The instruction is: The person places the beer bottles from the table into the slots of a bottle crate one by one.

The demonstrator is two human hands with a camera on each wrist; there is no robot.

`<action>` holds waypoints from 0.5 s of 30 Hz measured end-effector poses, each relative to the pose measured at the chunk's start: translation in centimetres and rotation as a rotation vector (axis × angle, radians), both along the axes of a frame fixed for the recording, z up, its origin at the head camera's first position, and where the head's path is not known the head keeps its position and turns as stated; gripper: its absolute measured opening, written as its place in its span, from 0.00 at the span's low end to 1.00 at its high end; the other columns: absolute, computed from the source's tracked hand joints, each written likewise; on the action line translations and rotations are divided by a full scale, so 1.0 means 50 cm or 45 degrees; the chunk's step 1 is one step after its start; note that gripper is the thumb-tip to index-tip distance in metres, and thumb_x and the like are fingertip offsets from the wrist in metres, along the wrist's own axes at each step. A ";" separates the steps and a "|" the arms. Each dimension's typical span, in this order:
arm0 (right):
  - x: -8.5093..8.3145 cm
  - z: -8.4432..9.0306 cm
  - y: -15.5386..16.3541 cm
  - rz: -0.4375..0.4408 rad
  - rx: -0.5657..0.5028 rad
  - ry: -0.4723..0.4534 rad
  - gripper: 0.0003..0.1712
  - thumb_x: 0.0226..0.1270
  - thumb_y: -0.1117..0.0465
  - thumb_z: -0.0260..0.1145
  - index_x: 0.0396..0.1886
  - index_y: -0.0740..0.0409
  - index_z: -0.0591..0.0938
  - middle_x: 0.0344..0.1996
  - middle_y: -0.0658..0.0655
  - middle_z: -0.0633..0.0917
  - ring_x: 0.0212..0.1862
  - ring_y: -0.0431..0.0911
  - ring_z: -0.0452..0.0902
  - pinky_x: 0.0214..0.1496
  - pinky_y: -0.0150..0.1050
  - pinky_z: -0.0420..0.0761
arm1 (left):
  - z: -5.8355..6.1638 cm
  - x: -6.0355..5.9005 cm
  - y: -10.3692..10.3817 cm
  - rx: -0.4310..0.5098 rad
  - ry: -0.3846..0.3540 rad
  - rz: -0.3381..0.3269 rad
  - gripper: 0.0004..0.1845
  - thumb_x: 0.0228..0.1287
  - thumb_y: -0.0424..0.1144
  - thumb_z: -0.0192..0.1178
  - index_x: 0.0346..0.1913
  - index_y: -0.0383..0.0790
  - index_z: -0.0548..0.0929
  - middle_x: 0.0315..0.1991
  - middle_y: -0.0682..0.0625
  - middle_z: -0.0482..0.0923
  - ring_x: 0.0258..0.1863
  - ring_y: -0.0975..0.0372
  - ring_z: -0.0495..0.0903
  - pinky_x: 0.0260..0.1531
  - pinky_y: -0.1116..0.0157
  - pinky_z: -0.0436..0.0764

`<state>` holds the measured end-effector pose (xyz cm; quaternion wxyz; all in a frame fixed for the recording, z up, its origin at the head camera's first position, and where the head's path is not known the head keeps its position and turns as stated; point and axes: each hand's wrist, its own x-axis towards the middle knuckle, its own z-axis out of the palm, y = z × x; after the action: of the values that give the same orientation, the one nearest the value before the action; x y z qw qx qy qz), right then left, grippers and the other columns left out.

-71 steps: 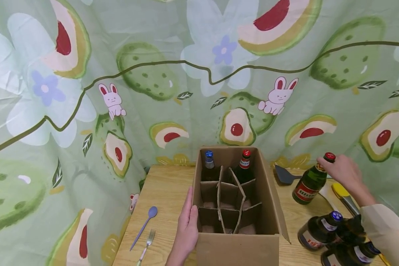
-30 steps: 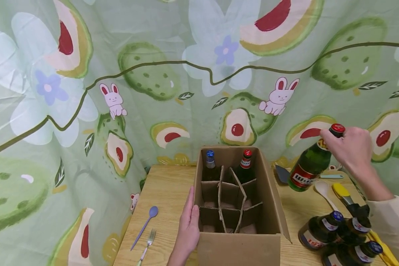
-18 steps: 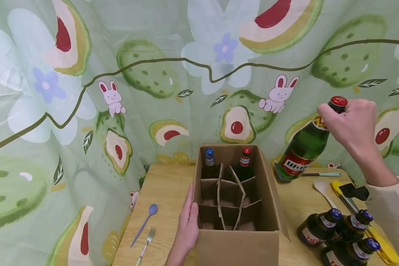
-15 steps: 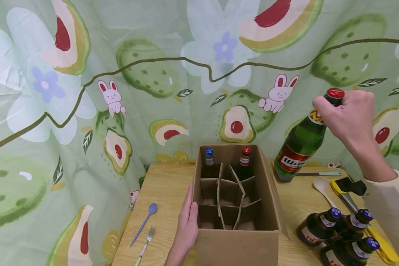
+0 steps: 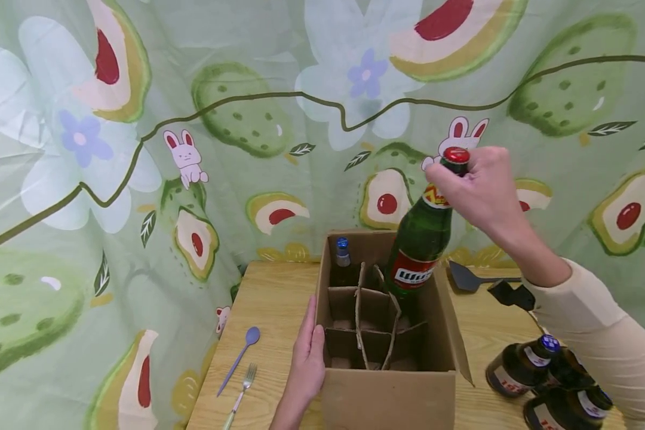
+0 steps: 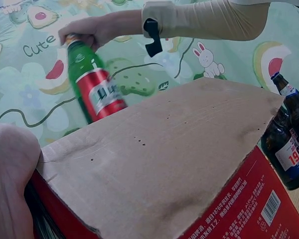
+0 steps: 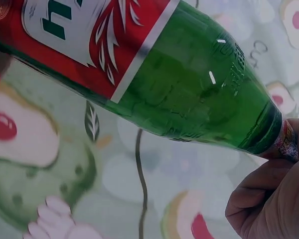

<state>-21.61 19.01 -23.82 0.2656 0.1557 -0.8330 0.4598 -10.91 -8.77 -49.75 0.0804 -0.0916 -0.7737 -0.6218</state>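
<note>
My right hand (image 5: 475, 191) grips the neck of a green bottle (image 5: 421, 239) with a red cap and red label, held tilted over the right side of the open cardboard box (image 5: 451, 352). The same green bottle (image 6: 92, 82) (image 7: 164, 84) shows in both wrist views. Cardboard dividers (image 5: 361, 319) split the box into cells. A blue-capped bottle (image 5: 343, 260) stands in the far left cell. My left hand (image 5: 307, 364) lies flat against the box's left wall, fingers straight. The far right cell is hidden behind the green bottle.
Dark brown bottles (image 5: 521, 370) with blue caps stand at the table's right front. A black spatula (image 5: 470, 279) lies behind the box on the right. A purple spoon (image 5: 239, 358) and a fork (image 5: 240, 388) lie on the wooden table (image 5: 269, 304) left of the box.
My right hand lifted the green bottle off the table on the right, raised it, then carried it left over the box. The left hand stayed on the box wall.
</note>
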 end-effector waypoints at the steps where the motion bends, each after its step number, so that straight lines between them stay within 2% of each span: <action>1: -0.005 -0.011 -0.010 0.018 0.013 -0.029 0.30 0.68 0.62 0.64 0.07 0.60 0.63 0.07 0.45 0.58 0.10 0.38 0.50 0.12 0.34 0.50 | 0.001 0.000 0.000 -0.001 -0.003 0.000 0.29 0.87 0.32 0.37 0.84 0.32 0.50 0.84 0.41 0.48 0.82 0.46 0.46 0.73 0.80 0.45; 8: -0.022 -0.075 -0.086 0.086 0.068 -0.207 0.30 0.69 0.57 0.63 0.08 0.56 0.62 0.08 0.49 0.60 0.11 0.43 0.51 0.13 0.37 0.52 | 0.003 -0.001 -0.003 -0.016 -0.008 -0.019 0.29 0.88 0.37 0.36 0.84 0.33 0.49 0.84 0.41 0.46 0.83 0.46 0.45 0.73 0.79 0.46; 15: -0.038 -0.153 -0.137 0.185 0.096 -0.274 0.28 0.69 0.56 0.64 0.10 0.54 0.64 0.09 0.47 0.61 0.13 0.42 0.52 0.16 0.35 0.53 | 0.003 0.000 -0.004 0.000 -0.016 -0.034 0.29 0.88 0.37 0.36 0.84 0.35 0.49 0.85 0.41 0.45 0.83 0.47 0.44 0.73 0.79 0.46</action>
<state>-23.52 12.16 -31.48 0.1349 0.1752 -0.8598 0.4603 -10.91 -8.99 -49.62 0.0673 -0.0980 -0.7730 -0.6232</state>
